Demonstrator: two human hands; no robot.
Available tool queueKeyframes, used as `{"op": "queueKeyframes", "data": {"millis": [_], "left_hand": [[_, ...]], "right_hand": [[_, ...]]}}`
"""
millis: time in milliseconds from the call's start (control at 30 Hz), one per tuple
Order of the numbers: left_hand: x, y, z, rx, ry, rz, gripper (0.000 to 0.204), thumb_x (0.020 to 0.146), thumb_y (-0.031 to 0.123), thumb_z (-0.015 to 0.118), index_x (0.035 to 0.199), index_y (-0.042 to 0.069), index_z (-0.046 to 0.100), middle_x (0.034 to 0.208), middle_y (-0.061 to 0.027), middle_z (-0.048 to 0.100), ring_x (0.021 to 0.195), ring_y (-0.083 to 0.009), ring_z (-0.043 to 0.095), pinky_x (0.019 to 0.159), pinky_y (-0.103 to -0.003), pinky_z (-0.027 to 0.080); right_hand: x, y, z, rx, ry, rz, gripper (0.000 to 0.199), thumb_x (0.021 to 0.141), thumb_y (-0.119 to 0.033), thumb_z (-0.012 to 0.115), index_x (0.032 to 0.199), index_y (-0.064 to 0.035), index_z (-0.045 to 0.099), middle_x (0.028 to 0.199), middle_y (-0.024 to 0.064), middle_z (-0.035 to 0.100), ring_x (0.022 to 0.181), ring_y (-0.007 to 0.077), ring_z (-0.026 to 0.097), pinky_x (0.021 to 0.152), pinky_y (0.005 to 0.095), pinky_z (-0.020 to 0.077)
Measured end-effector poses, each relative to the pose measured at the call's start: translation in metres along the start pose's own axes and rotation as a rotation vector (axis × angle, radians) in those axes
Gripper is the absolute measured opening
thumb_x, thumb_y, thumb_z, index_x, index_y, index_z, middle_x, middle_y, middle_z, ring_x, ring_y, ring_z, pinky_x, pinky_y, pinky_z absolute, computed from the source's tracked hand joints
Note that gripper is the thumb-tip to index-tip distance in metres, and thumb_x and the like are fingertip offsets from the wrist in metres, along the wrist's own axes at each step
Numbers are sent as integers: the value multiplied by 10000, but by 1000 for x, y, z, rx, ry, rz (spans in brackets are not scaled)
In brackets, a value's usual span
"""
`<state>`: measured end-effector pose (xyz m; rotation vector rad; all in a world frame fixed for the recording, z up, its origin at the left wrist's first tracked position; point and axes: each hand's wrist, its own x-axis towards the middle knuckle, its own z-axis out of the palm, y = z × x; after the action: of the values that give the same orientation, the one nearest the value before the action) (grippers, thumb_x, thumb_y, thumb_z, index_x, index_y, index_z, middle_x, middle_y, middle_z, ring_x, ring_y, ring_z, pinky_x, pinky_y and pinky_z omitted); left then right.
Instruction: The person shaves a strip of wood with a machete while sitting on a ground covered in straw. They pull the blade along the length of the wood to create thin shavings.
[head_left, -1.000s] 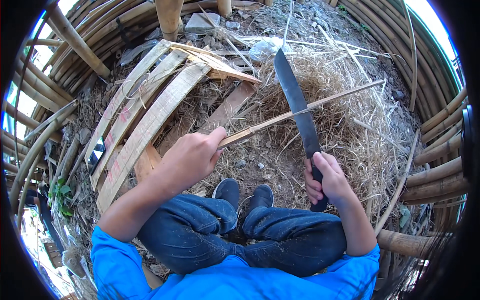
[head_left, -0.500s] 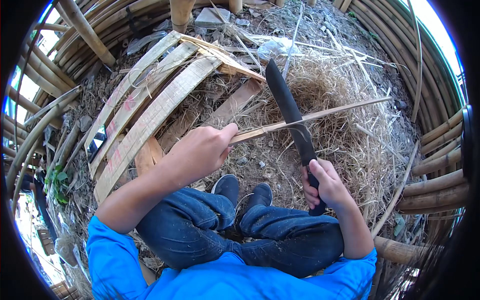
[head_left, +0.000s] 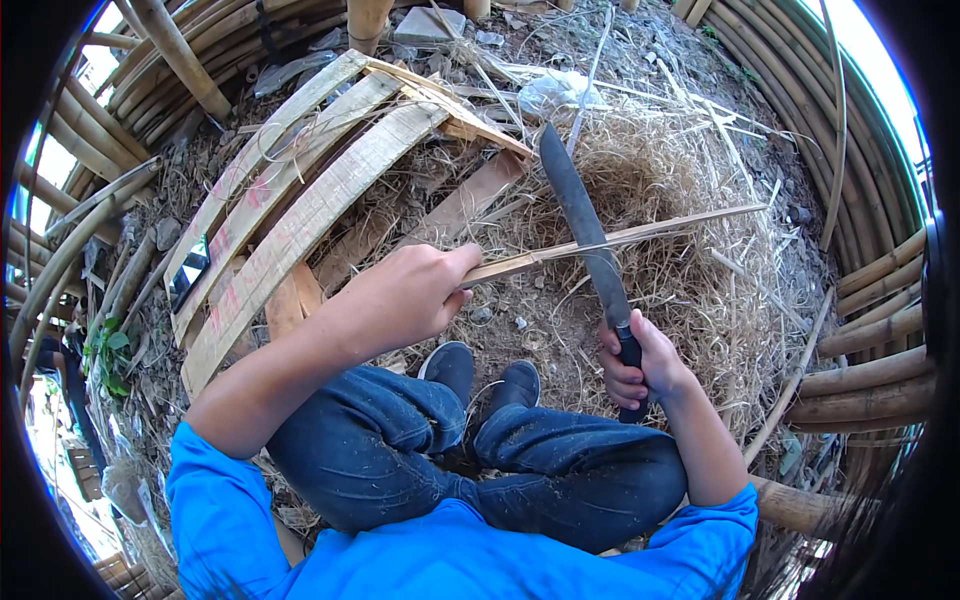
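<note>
My left hand (head_left: 430,288) is closed round the near end of a long split bamboo strip (head_left: 655,229), which points out to the right. In my right hand (head_left: 645,366) is the black handle of a machete (head_left: 578,200). Its dark, broad blade tilts up and to the left and crosses the strip around mid-length, touching it or nearly so. Below the crossing lies a thick bed of pale shavings (head_left: 680,290). Fingertips of my left hand are partly hidden behind the strip.
A slatted wooden pallet (head_left: 310,210) leans at the left, with a dark phone-like object (head_left: 189,270) on it. Stacked bamboo poles (head_left: 870,390) line the right side. A clear plastic bag (head_left: 556,93) lies beyond the shavings. My shoes (head_left: 448,368) rest on the dirt below.
The machete blade has turned slightly, showing more of its flat grey face. A curled shaving at the blade no longer shows there. The strip and my left hand have barely shifted.
</note>
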<state>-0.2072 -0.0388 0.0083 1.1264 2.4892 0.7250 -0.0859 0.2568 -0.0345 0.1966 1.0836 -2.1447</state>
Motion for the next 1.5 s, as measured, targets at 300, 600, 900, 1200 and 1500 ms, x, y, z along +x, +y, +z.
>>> {"op": "queueKeyframes", "data": {"millis": [300,600,900,1200,1500], "left_hand": [[1,-2,4,-74,23,59,225,855,142,618,984,-18,527,742,-261,595,776,-436,602,677,-486,453],[1,2,3,73,9,-38,242,856,121,608,1037,-7,511,742,-247,606,779,-432,605,689,-488,470],[6,3,8,-98,-2,49,255,843,131,633,1019,-20,526,759,-255,603,782,-427,611,672,-466,463],[11,-4,17,-253,-96,88,242,848,158,656,968,-6,524,749,-205,619,717,-359,638,621,-413,469],[16,-8,34,-491,-180,116,249,843,163,684,831,29,475,631,-50,464,594,-132,454,559,-305,412]], "right_hand": [[-1,1,1,59,-52,-5,505,948,-597,359,866,-99,389,490,-17,317,336,92,336,328,268,346],[4,-5,35,-350,297,-78,375,1011,-404,385,869,-60,429,500,-9,376,359,86,386,351,260,378],[2,5,1,-5,-108,-22,484,955,-562,393,853,-88,400,480,-21,324,337,91,350,326,257,329],[1,6,0,20,-109,1,501,914,-585,472,843,-95,398,474,-28,322,339,83,345,327,251,315],[0,7,-3,0,-114,-16,528,890,-608,496,839,-94,387,476,-28,321,342,79,342,324,254,310]]}}
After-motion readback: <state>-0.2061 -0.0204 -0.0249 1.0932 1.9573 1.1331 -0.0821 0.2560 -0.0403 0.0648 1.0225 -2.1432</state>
